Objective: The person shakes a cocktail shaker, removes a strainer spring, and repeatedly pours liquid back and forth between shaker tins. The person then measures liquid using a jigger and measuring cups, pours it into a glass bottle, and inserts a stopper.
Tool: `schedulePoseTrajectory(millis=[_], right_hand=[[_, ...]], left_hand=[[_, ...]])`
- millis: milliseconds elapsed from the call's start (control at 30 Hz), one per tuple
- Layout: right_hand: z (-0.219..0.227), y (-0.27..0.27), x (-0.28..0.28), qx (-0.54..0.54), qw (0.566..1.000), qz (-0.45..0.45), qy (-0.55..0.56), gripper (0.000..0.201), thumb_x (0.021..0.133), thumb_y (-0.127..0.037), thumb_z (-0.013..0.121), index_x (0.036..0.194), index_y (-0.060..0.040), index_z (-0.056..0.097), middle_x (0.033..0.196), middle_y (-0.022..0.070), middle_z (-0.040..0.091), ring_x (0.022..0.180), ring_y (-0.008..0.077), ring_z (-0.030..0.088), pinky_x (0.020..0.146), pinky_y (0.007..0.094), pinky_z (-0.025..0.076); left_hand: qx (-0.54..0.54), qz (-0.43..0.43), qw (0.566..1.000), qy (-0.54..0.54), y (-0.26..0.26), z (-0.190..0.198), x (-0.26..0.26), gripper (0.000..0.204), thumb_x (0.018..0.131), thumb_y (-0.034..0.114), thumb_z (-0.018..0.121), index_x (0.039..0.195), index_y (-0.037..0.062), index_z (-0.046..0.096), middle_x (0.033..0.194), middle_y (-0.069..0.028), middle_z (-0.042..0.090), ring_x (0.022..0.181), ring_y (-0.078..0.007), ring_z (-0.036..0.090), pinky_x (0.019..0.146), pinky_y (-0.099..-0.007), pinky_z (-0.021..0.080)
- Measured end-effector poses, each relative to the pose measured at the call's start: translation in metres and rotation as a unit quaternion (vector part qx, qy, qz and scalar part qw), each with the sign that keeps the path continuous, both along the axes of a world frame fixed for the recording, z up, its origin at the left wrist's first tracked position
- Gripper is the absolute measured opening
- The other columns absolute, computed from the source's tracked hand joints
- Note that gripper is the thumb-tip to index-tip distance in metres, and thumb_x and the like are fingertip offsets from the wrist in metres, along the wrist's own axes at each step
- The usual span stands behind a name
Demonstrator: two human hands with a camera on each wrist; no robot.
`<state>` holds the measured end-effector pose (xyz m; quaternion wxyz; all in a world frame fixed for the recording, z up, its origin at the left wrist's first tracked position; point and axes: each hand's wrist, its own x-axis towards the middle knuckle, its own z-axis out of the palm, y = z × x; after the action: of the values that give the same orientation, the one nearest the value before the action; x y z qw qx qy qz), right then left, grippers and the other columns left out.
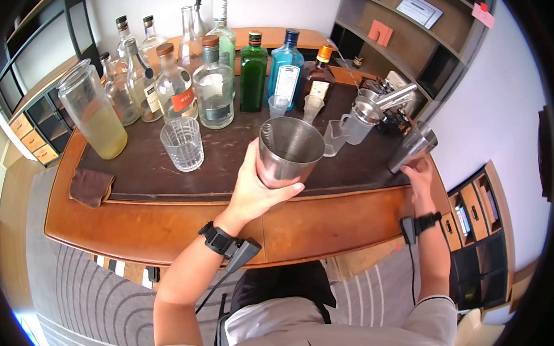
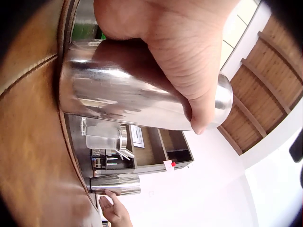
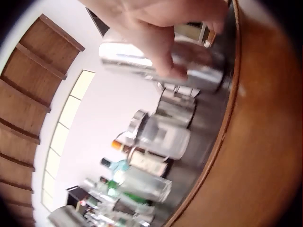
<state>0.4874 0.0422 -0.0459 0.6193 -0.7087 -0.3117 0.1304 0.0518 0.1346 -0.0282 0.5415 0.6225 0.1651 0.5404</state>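
My left hand (image 1: 257, 185) grips a large metal shaker tin (image 1: 295, 167) from below and the side, its mouth up, over the table's front edge. A fine coil shows inside its left wall. In the left wrist view, the thumb lies along the tin (image 2: 118, 90). At the table's right end a second metal shaker tin (image 1: 412, 147) stands on the dark top. My right hand (image 1: 419, 174) is at its lower part, thumb overlapping the tin (image 3: 203, 64) in the right wrist view. The other fingers are spread apart from it, with background showing in the gap.
A cut-glass tumbler (image 1: 182, 146) and a tall jug of yellowish liquid (image 1: 105, 128) stand left. Several bottles line the back, including a green bottle (image 1: 254, 78) and a blue bottle (image 1: 285, 70). A frosted jug (image 1: 357, 131) holds a strainer (image 1: 367, 110). A folded brown cloth (image 1: 91, 186) lies front left.
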Motion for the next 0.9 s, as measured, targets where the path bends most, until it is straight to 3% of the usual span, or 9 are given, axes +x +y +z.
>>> schedulePoseTrajectory(millis=[33,100,167,367,533,633,667,767,900], right_hand=[[0.006,-0.003,-0.015,0.026,0.991,-0.132,-0.02,0.071,0.078,-0.005,0.085,0.135,-0.0026,0.043,0.117,0.0085,0.058,0.112,0.0166,0.055,0.098,0.0334,0.046],[0.03,-0.009,-0.05,0.086,0.988,-0.126,-0.039,0.061,0.081,0.0,0.08,0.132,-0.0035,0.046,0.109,0.0049,0.058,0.105,0.0135,0.056,0.092,0.0296,0.048],[0.074,-0.019,-0.118,0.257,0.96,0.091,-0.07,0.045,0.083,0.004,0.075,0.123,-0.0043,0.055,0.103,0.0026,0.06,0.094,0.0098,0.057,0.082,0.0237,0.049],[0.155,0.025,-0.233,0.112,0.835,0.405,-0.355,0.025,0.078,-0.001,0.081,0.101,-0.0047,0.071,0.093,0.0019,0.069,0.07,0.0082,0.053,0.063,0.0229,0.045],[0.161,0.066,-0.265,0.02,0.8,0.454,-0.392,0.033,0.073,-0.015,0.083,0.104,-0.0068,0.072,0.086,0.0076,0.073,0.065,0.0193,0.063,0.063,0.0323,0.052],[0.151,0.072,-0.275,0.036,0.804,0.444,-0.393,0.037,0.07,-0.012,0.085,0.105,-0.0061,0.073,0.085,0.008,0.074,0.056,0.0099,0.052,0.054,0.0263,0.045],[0.153,0.069,-0.277,0.011,0.806,0.431,-0.405,0.028,0.074,-0.018,0.081,0.098,-0.0049,0.072,0.087,0.0116,0.074,0.082,0.0302,0.072,0.07,0.0371,0.056],[0.147,0.071,-0.276,0.045,0.81,0.433,-0.392,0.027,0.075,-0.016,0.081,0.098,-0.0046,0.072,0.086,0.012,0.074,0.081,0.0315,0.072,0.069,0.0376,0.056],[0.167,0.056,-0.262,0.077,0.836,0.405,-0.361,0.023,0.076,-0.013,0.081,0.097,-0.0054,0.073,0.083,0.0069,0.074,0.06,0.014,0.061,0.057,0.0284,0.05]], left_hand=[[0.001,0.005,1.0,-0.002,0.001,-0.001,0.001,0.095,0.071,0.007,0.09,0.147,0.0021,0.034,0.138,-0.0122,0.052,0.131,-0.0211,0.05,0.108,-0.0367,0.043],[-0.006,-0.009,1.0,-0.017,0.002,-0.003,0.004,0.096,0.07,0.008,0.091,0.147,0.0019,0.034,0.138,-0.0121,0.052,0.131,-0.021,0.05,0.11,-0.037,0.042],[-0.008,-0.01,1.0,-0.018,0.001,-0.004,0.006,0.097,0.069,0.008,0.091,0.147,0.0017,0.034,0.139,-0.0122,0.051,0.131,-0.021,0.049,0.111,-0.0373,0.041],[-0.012,-0.038,0.999,0.002,-0.003,-0.002,0.005,0.1,0.068,0.009,0.092,0.149,0.001,0.033,0.141,-0.0126,0.05,0.133,-0.0214,0.048,0.113,-0.0381,0.039],[-0.017,-0.047,0.999,0.016,-0.002,-0.003,0.004,0.103,0.067,0.011,0.093,0.149,-0.0001,0.032,0.143,-0.0137,0.048,0.134,-0.0224,0.047,0.113,-0.0388,0.039],[-0.035,-0.062,0.997,0.023,-0.002,-0.004,0.003,0.103,0.067,0.011,0.093,0.149,0.0005,0.032,0.143,-0.014,0.048,0.134,-0.023,0.047,0.113,-0.0391,0.039],[-0.034,-0.066,0.997,0.023,-0.002,-0.004,0.003,0.103,0.067,0.011,0.093,0.149,0.0005,0.032,0.143,-0.014,0.048,0.134,-0.023,0.047,0.113,-0.0391,0.039],[-0.004,-0.062,0.997,0.04,-0.003,-0.001,0.003,0.102,0.067,0.011,0.093,0.148,0.0013,0.033,0.142,-0.0139,0.049,0.134,-0.0231,0.047,0.113,-0.0391,0.039],[-0.002,-0.049,0.998,0.033,-0.002,-0.002,0.004,0.102,0.067,0.011,0.094,0.148,0.0012,0.033,0.142,-0.0136,0.05,0.134,-0.0231,0.048,0.113,-0.0386,0.039]])
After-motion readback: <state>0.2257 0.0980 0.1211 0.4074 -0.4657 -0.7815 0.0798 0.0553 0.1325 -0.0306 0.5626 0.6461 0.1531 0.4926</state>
